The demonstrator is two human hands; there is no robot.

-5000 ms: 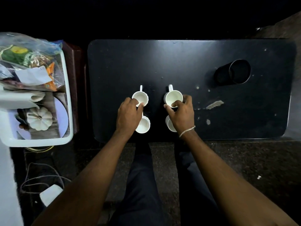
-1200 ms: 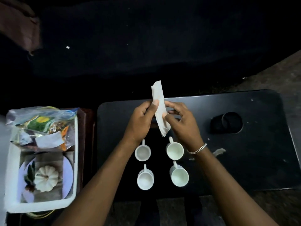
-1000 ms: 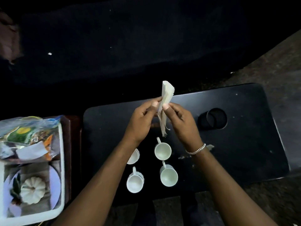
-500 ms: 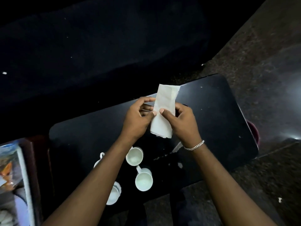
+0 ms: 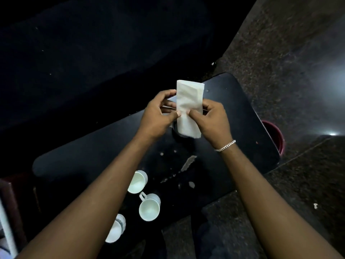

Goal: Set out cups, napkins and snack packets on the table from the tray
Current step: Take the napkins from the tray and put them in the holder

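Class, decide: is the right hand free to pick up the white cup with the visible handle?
Probably not yet: the right hand pinches the folded napkins with the left hand; nothing else blocks the cup.

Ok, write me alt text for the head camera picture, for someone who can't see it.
A left hand and right hand pinch a folded white napkin above a black table. Three white cups stand on the table nearer the person, two partly hidden by the left forearm. The right wrist wears a silver bracelet.
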